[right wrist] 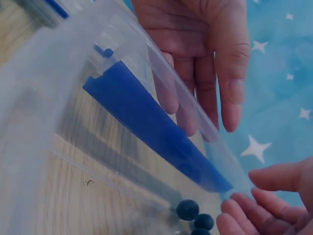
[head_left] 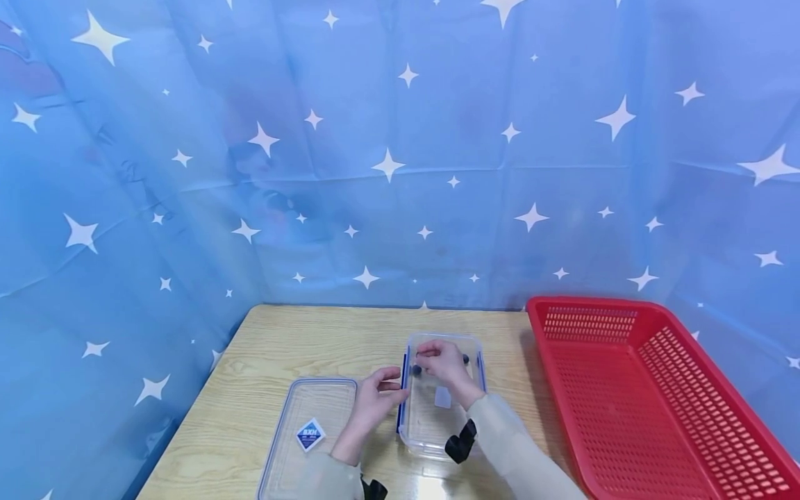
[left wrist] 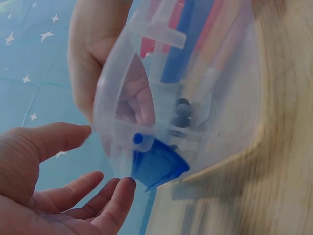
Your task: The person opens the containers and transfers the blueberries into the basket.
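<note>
A clear plastic container with blue side latches stands on the table. Small dark round balls lie inside it, near a pale rectangular patch. My right hand is over the container's far left part; the right wrist view shows its fingers loosely bent, thumb apart, and nothing visible between them. Beside the container's left wall is my left hand, thumb and fingers spread apart. In the left wrist view its fingertips are close by the blue latch; whether they touch it I cannot tell.
A clear lid with a blue edge and a blue-white label lies left of the container. On the right stands a large red basket. A blue star-patterned curtain hangs behind the wooden table.
</note>
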Demonstrator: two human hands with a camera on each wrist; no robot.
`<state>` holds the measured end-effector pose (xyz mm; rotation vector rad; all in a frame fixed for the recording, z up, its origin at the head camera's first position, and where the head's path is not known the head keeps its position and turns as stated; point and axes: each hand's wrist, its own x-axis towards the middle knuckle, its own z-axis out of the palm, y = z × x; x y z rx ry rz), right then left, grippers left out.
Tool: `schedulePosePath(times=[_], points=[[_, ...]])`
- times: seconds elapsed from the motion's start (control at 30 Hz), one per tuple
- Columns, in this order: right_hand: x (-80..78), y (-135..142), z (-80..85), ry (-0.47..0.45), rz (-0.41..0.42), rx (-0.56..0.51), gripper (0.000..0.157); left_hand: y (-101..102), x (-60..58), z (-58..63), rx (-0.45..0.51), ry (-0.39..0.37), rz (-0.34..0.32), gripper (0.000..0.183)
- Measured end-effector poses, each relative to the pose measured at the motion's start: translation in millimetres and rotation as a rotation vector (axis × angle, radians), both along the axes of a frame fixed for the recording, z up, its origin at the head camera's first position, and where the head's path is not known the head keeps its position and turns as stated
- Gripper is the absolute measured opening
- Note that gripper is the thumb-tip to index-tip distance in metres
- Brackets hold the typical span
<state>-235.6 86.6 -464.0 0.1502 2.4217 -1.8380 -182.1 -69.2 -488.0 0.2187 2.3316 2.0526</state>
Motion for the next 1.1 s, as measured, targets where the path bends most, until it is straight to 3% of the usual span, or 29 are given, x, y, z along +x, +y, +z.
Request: schedulePosePath(times=[0.23,0.6,0.73,1.1], points=[[-10.4,-0.5,-3.3,-0.066,0.029,0.044,0.019,2.6,-1.1,-5.5,-0.046,0.008,-0.019,0.043],[-23.6,4.9,-12.5,-0.117,0.092,0.1,0.017,3.7,1.4,-9.3,-0.03,-0.042,-0.019,0.044],[-26.0,4.3,-15.2,-0.075,0.125,0.156,0.015,3.4,0.6,-11.8,-0.038,-0.041,-0.017,0.043],[-27.1,4.0,-25.1,0.152,0.282,0.32,0.016,3.8,-0.2,-13.0,-0.036,-0.017,-0.009,0.041]])
